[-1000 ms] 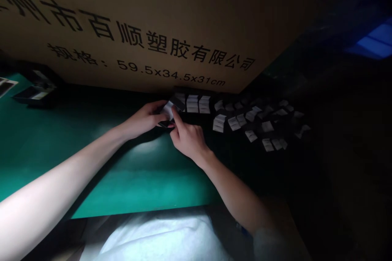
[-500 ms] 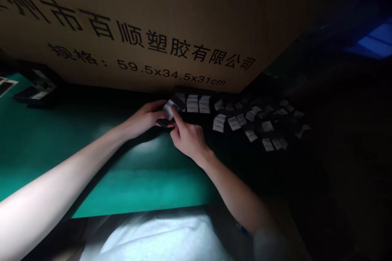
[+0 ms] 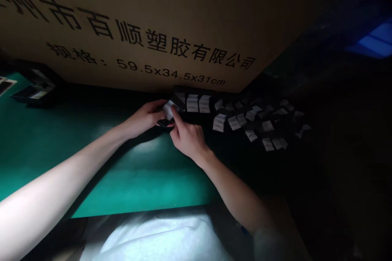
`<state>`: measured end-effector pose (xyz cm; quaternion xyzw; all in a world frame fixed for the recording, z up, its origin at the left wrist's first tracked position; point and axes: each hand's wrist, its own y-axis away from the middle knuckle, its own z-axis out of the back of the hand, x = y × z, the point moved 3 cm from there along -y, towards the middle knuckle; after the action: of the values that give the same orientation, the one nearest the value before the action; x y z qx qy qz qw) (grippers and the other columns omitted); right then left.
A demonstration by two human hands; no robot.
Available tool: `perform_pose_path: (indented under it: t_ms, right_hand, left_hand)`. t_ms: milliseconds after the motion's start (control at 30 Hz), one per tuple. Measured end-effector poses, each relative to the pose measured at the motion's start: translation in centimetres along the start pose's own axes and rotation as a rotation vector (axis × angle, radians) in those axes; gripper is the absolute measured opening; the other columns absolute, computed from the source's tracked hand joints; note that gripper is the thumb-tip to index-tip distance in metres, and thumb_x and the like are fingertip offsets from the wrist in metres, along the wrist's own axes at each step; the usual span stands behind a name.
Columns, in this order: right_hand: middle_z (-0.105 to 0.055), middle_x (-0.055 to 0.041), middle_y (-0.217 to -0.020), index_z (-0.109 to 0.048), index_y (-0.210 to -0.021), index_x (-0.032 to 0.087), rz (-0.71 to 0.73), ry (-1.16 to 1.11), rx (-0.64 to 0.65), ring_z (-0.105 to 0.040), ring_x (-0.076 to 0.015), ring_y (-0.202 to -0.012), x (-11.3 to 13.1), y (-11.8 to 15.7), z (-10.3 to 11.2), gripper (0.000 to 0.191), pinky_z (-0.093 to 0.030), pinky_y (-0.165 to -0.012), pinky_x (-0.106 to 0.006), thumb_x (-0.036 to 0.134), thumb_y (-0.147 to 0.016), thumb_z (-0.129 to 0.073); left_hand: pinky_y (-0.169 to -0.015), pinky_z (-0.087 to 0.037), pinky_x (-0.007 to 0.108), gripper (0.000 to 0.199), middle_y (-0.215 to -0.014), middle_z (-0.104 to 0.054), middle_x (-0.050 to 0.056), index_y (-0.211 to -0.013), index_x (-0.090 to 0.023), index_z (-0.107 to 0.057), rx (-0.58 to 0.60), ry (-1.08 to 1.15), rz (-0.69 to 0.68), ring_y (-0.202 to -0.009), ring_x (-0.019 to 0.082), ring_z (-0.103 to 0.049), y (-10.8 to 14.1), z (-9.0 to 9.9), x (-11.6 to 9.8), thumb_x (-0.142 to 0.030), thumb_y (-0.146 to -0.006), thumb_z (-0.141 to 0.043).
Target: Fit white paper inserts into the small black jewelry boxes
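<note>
Barely shifting in a second, we remain at one step, left hand [image 3: 145, 119] gripping the small box [image 3: 169, 110] over the bench [image 3: 122, 195], right hand [image 3: 190, 139] half-curled, its index finger touching the box, any hold unclear.

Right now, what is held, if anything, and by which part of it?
The left hand holds a small dark piece by its left side; the right hand touches its white face.

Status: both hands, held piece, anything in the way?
Left hand holding dark-and-white piece. Right hand: index finger at its pale face. Cardboard box stands behind; no blockage seen at the hands.
</note>
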<state>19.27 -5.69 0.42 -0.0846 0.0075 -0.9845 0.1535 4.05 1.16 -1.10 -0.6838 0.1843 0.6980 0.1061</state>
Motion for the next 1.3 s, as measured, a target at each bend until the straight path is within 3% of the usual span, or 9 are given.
perform_pose_path:
  t_ms: [300,667,833,967,1067,1167,1233,1300]
  right_hand:
    - [-0.079,-0.0052,-0.105,-0.016,-0.164,0.024,-0.003,0.051,0.029,-0.074,-0.0207,-0.082,0.0,0.0,0.1,0.069,-0.058,-0.075,-0.03,0.021,-0.098,-0.036]
    - [-0.079,-0.0036,-0.105,-0.008,-0.165,0.026,0.001,0.03,0.031,-0.073,-0.021,-0.082,0.0,0.0,0.1,0.073,-0.059,-0.076,-0.032,0.022,-0.098,-0.035]
    - [-0.079,-0.0028,-0.105,-0.014,-0.165,0.027,0.01,-0.002,0.031,-0.074,-0.0207,-0.081,-0.2,0.0,0.1,0.071,-0.059,-0.078,-0.033,0.021,-0.098,-0.037]
    - [-0.078,-0.0035,-0.11,-0.022,-0.164,0.024,0.135,-0.082,-0.007,-0.074,-0.0166,-0.087,-0.4,0.4,0.5,0.066,-0.058,-0.08,-0.027,0.02,-0.1,-0.037]
    - [-0.079,-0.002,-0.096,-0.036,-0.159,0.023,0.228,-0.091,-0.066,-0.072,-0.0133,-0.078,-0.9,1.4,1.4,0.06,-0.056,-0.074,-0.024,0.017,-0.099,-0.037]
    - [-0.076,-0.0004,-0.077,-0.06,-0.142,0.018,0.263,-0.077,-0.219,-0.068,-0.0117,-0.065,-2.4,3.4,2.8,0.048,-0.055,-0.067,-0.024,0.016,-0.099,-0.038]
    - [-0.075,-0.0012,-0.072,-0.07,-0.127,0.016,0.217,-0.054,-0.378,-0.068,-0.0117,-0.061,-4.3,5.5,4.1,0.041,-0.055,-0.064,-0.024,0.017,-0.099,-0.039]
    - [-0.077,-0.0043,-0.077,-0.074,-0.115,0.018,0.077,0.015,-0.552,-0.07,-0.0133,-0.061,-7.0,8.3,5.7,0.036,-0.057,-0.064,-0.026,0.019,-0.098,-0.043]
  left_hand:
    - [-0.072,-0.051,0.027,0.036,-0.093,-0.072,0.004,-0.106,-0.016,-0.067,0.05,-0.129,-0.027,-0.086,0.022,-0.066,0.5,-0.3,-1.4,-0.025,-0.071,-0.069]
    - [-0.073,-0.05,0.027,0.032,-0.093,-0.073,0.004,-0.105,-0.016,-0.069,0.064,-0.099,-0.026,-0.085,0.021,-0.066,0.5,-0.2,-1.1,-0.022,-0.073,-0.068]
    - [-0.068,-0.051,0.027,0.028,-0.093,-0.073,0.005,-0.102,-0.018,-0.071,0.034,0.0,0.007,-0.084,0.022,-0.067,0.3,-0.1,-0.4,-0.023,-0.075,-0.069]
    - [-0.066,-0.053,0.028,0.033,-0.094,-0.074,0.007,-0.106,-0.016,-0.072,0.014,0.079,0.034,-0.08,0.022,-0.069,0.2,-0.2,0.0,-0.022,-0.074,-0.072]
    - [-0.069,-0.057,0.032,0.036,-0.095,-0.075,0.008,-0.109,-0.015,-0.072,0.014,0.149,0.05,-0.08,0.023,-0.071,0.2,-0.2,0.1,-0.022,-0.074,-0.073]
    - [-0.078,-0.061,0.036,0.036,-0.095,-0.077,0.008,-0.11,-0.016,-0.071,0.054,0.234,0.089,-0.083,0.025,-0.075,0.2,-0.3,0.3,-0.02,-0.075,-0.073]
    - [-0.086,-0.062,0.039,0.04,-0.101,-0.078,0.01,-0.114,-0.016,-0.07,0.075,0.288,0.121,-0.089,0.027,-0.077,0.2,-0.4,0.3,-0.019,-0.075,-0.074]
    - [-0.089,-0.063,0.041,0.043,-0.107,-0.077,0.012,-0.118,-0.015,-0.069,0.085,0.315,0.141,-0.093,0.029,-0.077,0.2,-0.3,0.3,-0.018,-0.075,-0.075]
